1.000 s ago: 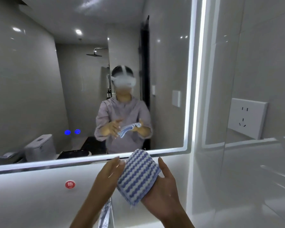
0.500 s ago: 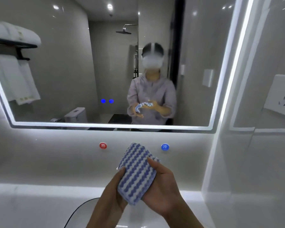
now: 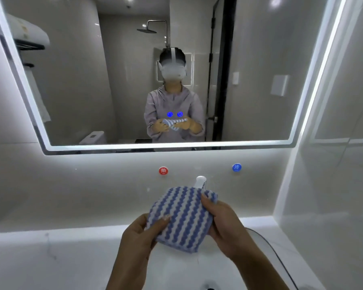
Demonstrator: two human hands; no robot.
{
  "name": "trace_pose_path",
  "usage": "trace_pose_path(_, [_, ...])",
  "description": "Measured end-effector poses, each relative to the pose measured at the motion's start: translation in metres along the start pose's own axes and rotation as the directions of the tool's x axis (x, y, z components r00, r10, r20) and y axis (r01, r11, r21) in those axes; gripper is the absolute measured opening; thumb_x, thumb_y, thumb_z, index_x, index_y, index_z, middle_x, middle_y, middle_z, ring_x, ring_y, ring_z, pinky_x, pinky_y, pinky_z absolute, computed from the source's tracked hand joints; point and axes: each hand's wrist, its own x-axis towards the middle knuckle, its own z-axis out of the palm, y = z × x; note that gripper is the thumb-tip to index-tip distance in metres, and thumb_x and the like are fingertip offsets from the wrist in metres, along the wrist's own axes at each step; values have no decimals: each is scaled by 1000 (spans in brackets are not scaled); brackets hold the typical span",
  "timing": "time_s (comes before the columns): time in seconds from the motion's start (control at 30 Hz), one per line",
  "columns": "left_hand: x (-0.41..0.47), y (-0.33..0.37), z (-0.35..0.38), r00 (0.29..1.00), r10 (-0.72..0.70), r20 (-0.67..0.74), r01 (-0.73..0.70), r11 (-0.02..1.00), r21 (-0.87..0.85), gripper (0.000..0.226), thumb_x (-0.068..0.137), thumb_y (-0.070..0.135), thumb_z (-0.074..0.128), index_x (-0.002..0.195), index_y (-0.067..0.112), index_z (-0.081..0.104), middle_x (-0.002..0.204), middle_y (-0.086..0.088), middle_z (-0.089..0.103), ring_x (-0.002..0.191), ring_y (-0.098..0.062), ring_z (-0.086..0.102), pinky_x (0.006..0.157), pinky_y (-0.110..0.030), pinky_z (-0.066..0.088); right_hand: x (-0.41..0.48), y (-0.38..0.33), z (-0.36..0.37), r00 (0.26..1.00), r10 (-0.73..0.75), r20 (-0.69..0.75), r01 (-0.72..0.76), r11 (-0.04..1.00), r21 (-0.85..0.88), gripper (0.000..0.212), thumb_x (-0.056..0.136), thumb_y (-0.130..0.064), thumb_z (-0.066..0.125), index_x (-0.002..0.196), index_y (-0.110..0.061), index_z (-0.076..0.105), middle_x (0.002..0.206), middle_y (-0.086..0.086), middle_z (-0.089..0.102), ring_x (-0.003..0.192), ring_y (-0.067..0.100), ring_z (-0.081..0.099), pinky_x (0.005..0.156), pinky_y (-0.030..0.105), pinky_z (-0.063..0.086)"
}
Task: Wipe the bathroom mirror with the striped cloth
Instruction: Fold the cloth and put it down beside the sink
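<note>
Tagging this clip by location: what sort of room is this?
A bathroom: a backlit mirror hangs over a white sink with a tap, and a shower head and toilet are reflected in the mirror.

The mirror (image 3: 76, 84) ran off the picture at 12 o'clock, its top edge unseen. The striped cloth (image 3: 180, 218) hid all but the tip of the faucet (image 3: 201, 181) at its 12 o'clock, and most fingers of the left hand (image 3: 137, 237) and right hand (image 3: 225, 225) lay behind it. At 6 o'clock the sink drain (image 3: 209, 287) was clipped by the bottom edge.
</note>
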Motion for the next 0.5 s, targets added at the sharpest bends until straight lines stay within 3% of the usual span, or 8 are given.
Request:
trace_pose_path(0.1, [-14,16,-32,993,-50,109,50,999,-4,38,57,17,75,92,2,69,90,-16,74,76,-24,73,56,-25,57,-8,7,28,997,-78,-1,77,990,-120,40,83,-38,56,107,-7,64,95,7,75,86,21,72,65,26,55])
trace_pose_path(0.17, [-18,27,-43,974,-142,179,154,987,-54,24,84,17,57,97,-1,63,82,-15,75,69,-23,72,52,-26,57,-14,8,44,995,-93,26,96,983,-159,38,78,-40,59,100,-10,66,91,4,75,83,18,72,63,21,54])
trace_pose_path(0.23, [-16,39,-50,963,-191,192,200,979,-30,28,96,23,41,103,2,58,81,-12,73,69,-24,69,58,-32,56,-18,10,58,993,-87,75,101,974,-202,36,76,-40,61,96,-12,69,92,4,75,84,18,72,67,22,54])
trace_pose_path(0.33, [-16,48,-57,978,-153,142,150,988,36,36,82,32,55,103,5,64,97,-16,71,82,-31,67,73,-40,52,-23,14,71,988,-90,129,122,955,-269,34,74,-43,62,93,-16,70,92,2,75,86,18,71,73,24,54])
trace_pose_path(0.5, [-23,44,-64,999,42,7,-43,987,155,33,68,37,67,95,17,69,86,-2,76,74,-22,73,65,-35,56,-22,15,72,986,-132,105,158,941,-300,38,73,-48,61,93,-17,71,91,1,75,85,18,72,73,24,54])
